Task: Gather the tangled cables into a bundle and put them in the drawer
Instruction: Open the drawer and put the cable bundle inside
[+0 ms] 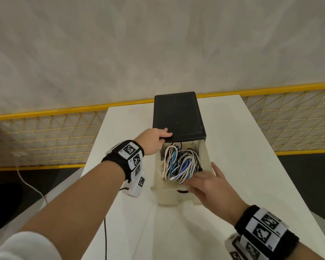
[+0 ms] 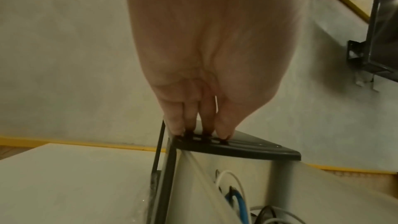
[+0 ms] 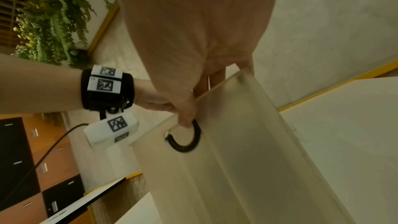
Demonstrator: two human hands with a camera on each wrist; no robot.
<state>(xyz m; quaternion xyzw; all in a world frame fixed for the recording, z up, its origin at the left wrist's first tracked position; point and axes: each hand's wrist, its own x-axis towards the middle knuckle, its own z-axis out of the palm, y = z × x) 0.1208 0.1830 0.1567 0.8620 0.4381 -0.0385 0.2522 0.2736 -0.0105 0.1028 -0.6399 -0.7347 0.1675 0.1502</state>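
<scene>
Drawer (image 1: 203, 156), open, cables (image 1: 180, 164) inside. My left hand (image 1: 154, 139) presses flat on black top (image 1: 178, 115), steadying; right hand (image 1: 208, 186) grips drawer front, likely to close.

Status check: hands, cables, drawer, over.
Left hand fingertips pressing on black top. Right hand gripping drawer front. Cables inside the open drawer. Nothing in the way.
</scene>
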